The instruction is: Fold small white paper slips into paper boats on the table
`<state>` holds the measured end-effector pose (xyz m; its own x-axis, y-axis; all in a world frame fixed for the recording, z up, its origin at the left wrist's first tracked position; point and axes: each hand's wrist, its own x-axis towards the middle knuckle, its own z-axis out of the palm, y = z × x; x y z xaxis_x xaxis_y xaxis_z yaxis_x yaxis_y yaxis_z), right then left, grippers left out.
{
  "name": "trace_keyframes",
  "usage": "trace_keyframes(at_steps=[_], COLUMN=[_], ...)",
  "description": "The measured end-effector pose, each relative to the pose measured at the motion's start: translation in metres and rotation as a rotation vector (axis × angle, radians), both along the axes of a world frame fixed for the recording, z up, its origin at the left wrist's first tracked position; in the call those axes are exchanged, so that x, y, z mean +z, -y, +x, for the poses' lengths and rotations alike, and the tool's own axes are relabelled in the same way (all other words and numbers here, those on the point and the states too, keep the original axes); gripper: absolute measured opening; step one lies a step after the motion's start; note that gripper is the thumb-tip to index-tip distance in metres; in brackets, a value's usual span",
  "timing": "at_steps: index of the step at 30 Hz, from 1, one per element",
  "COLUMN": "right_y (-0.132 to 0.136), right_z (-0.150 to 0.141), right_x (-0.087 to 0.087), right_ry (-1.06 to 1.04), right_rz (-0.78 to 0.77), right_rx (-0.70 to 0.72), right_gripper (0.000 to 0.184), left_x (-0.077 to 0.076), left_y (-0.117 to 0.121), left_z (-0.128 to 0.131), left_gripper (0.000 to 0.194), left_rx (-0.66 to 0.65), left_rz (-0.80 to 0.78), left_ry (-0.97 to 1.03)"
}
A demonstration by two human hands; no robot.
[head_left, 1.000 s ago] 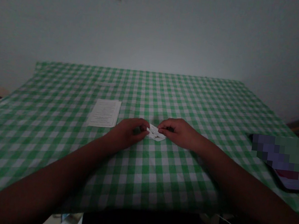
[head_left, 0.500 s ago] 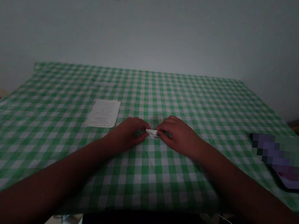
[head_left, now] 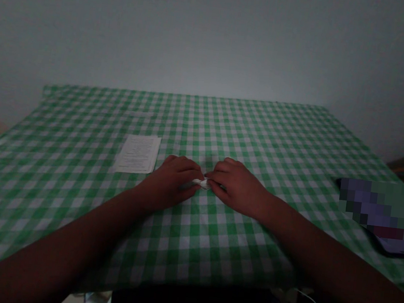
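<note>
I have a small white paper (head_left: 204,183) pinched between my two hands, just below the centre of the frame, above the green and white checked cloth (head_left: 182,256). My left hand (head_left: 171,182) is narrowed on its left end, fingers curled over the top and thumb below; my right hand (head_left: 239,187) grips the other end in a similar close pinch, its fingertips almost meeting those of the left. Only a slim, bent bit of white shows between them, so I cannot tell how many layers there are or exactly where any crease runs. By my judgement the step in hand is working a fold into the paper, with both hands pressing or shaping it at once. The next move calls for small fingertip work: one hand keeping its end steady while the other lines up the edges and presses along the bend. If both let go together, I judge the fold could spring open, and pulling the ends apart could tear it. The stack of printed sheets (head_left: 138,154) lies flat left of centre, near my left hand but apart from it, and neither hand touches it. A dark-edged device (head_left: 374,210), its face blurred into blocks, rests at the right edge of the frame, well apart from my right hand.
</note>
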<state>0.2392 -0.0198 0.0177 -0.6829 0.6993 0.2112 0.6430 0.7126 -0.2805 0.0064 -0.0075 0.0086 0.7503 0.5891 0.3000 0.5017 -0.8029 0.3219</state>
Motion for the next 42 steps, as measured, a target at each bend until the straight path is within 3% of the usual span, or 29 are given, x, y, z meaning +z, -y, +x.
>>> trace_keyframes(at_steps=[6, 15, 28, 42], right_y=[0.000, -0.001, 0.001, 0.003], right_z=[0.007, 0.011, 0.008, 0.004], right_x=[0.009, 0.007, 0.001, 0.003], right_ry=[-0.095, -0.156, 0.066, 0.007], right_rz=[0.012, -0.022, -0.011, -0.051], right_rx=[0.095, 0.098, 0.086, 0.103], right_gripper=[0.021, 0.016, 0.024, 0.019], left_x=[0.000, -0.002, -0.008, -0.009], left_y=[0.000, 0.001, 0.003, 0.008], left_z=[0.000, -0.001, 0.003, 0.016], left_gripper=[0.023, 0.022, 0.017, 0.008], left_rx=[-0.003, -0.024, 0.006, 0.042], left_rz=[-0.005, -0.005, -0.065, -0.003], left_ry=[-0.039, -0.015, 0.029, 0.119])
